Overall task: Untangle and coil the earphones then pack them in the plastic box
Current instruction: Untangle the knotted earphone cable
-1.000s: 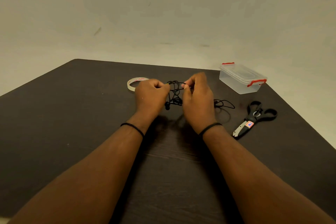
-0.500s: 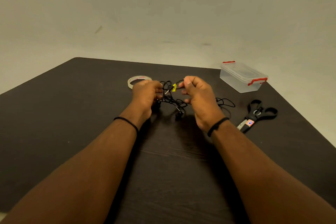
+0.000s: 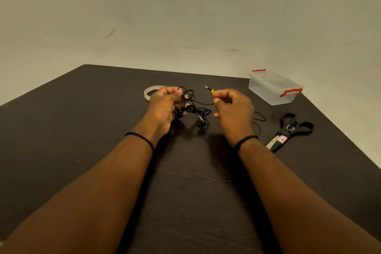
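Your left hand (image 3: pixel 165 103) clutches the earphones (image 3: pixel 192 107) tangle | your right hand (image 3: pixel 233 107) pinches the plug end (image 3: pixel 210 89), cord running leftward to the knot | plastic box (image 3: pixel 274 88) lies right, nearer your right hand.

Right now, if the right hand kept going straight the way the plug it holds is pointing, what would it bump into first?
The right hand pinches the plug, which points up-left, away from the person. Nothing shows in that line: the tape sits further left, the box to the right. It looks free up to the table's far edge, though depth is unclear.

Tape roll (image 3: pixel 148 92), scissors (image 3: pixel 288 131) on dark table (image 3: pixel 61 130).
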